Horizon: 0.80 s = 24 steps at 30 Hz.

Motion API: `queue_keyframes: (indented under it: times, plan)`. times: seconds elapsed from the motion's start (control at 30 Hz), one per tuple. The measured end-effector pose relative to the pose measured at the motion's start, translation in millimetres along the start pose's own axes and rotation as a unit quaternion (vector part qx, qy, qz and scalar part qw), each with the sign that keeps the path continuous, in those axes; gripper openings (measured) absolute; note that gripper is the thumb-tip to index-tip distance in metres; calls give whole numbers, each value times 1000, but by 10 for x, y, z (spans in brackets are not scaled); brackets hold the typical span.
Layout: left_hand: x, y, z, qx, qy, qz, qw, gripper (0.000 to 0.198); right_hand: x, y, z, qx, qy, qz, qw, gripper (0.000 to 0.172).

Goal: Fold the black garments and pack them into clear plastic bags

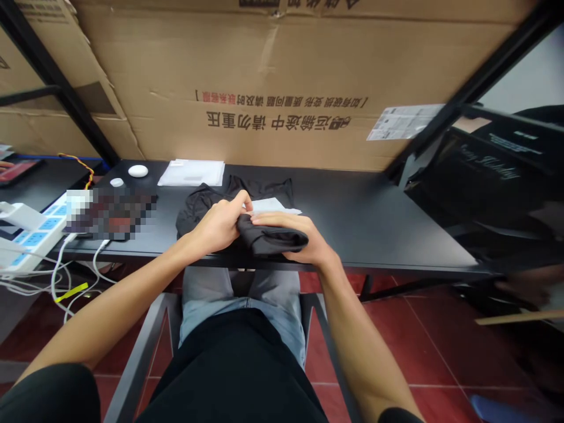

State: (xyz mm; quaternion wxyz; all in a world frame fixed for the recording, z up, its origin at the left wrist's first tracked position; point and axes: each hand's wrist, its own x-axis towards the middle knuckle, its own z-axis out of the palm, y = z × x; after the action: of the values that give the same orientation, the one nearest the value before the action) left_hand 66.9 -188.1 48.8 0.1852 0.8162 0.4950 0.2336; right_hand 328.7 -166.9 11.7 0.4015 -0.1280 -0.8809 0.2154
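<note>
The left hand [215,226] and right hand [286,228] were together, clamped on a folded black garment [269,241] at the table's [374,229] near edge, its long axis running left to right, the right hand lying along it.

1. The left hand [215,226] and right hand [299,235] sit on either side of a folded garment [271,238], at the counter's [374,241] near edge.
2. Loose cloth [259,189] lies behind and left of the hands, with a paper sheet [268,205] just behind the folded garment.
3. Farther back, a flat packet [191,173] lies near the rear edge, with two round objects [138,171] to its left.
4. A pixelated item [110,212] lies left of the hands.
5. A power strip [30,235] sits beyond the counter's left end.
6. A cardboard carton [282,70] stands behind the counter.
7. The person's legs [242,299] lie below the counter.
</note>
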Motion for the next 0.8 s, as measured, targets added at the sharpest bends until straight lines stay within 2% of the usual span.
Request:
queue_keyframes:
  times: [0.07, 0.23, 0.37, 0.43, 0.6, 0.8]
  plan:
    - [-8, 26, -22, 6, 8, -2, 1000, 24, -15, 14, -21, -13, -29, 14, 999, 45]
    - [-27, 147, -24, 130, 18, -52, 990, 44, -54, -12, -97, -106, -39, 66, 991, 60]
    - [-28, 265, -25, 239, 8, -90, 967, 49, -20, -102, -121, -197, -84, 122, 969, 83]
    - [-23, 305, -35, 278, 10, -113, 954, 49, 17, -157, -121, -237, -102, 157, 953, 88]
    - [-28, 402, 19, 318, 9, -146, 937, 38, 194, -294, -91, -302, -145, 245, 910, 72]
    - [-43, 507, 122, 315, 20, -137, 939, 42, 579, -429, 23, -433, -174, 350, 812, 48]
